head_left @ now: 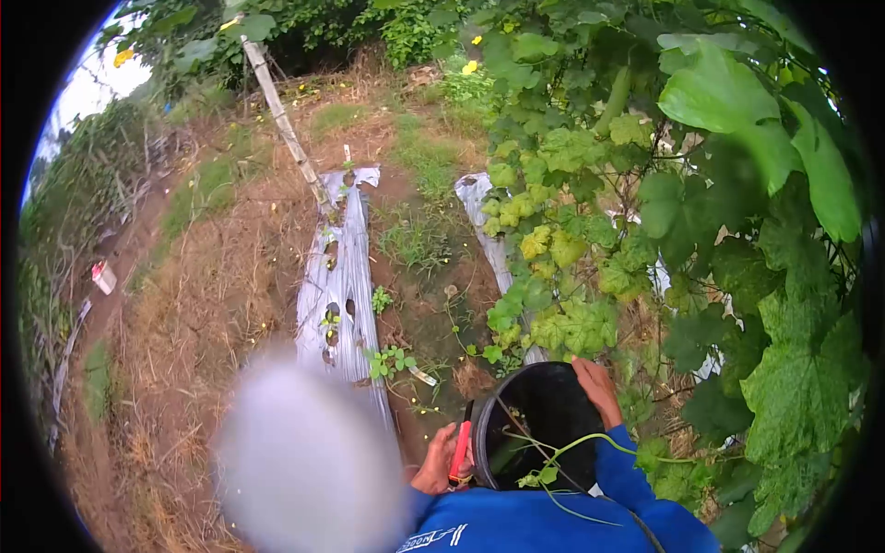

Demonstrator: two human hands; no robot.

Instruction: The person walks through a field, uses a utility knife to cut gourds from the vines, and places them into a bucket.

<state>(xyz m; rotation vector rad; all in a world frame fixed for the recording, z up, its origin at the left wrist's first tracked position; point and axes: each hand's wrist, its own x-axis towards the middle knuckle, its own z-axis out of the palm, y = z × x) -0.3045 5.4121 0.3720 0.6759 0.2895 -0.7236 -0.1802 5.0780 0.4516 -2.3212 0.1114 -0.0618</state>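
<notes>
My left hand [433,468] is closed around a red-handled tool [460,450] with a narrow dark end pointing up; its exact kind cannot be made out. That hand is beside the left wall of a black bucket [483,442]. On the bucket's far right rim rests my right hand [597,391], its fingers bent over the edge and partly hidden. A thin green vine stem [590,437] with small leaves crosses in front of the bucket's mouth. The bucket's inside is dark, so its contents are hard to tell.
Dense climbing vines [562,240] fill the right side, with a long green gourd [614,100] hanging high up. Silver mulch sheet [336,286] with holes covers a bed ahead. A wooden pole [281,115] leans there. A blurred pale shape [304,452] blocks the lower left.
</notes>
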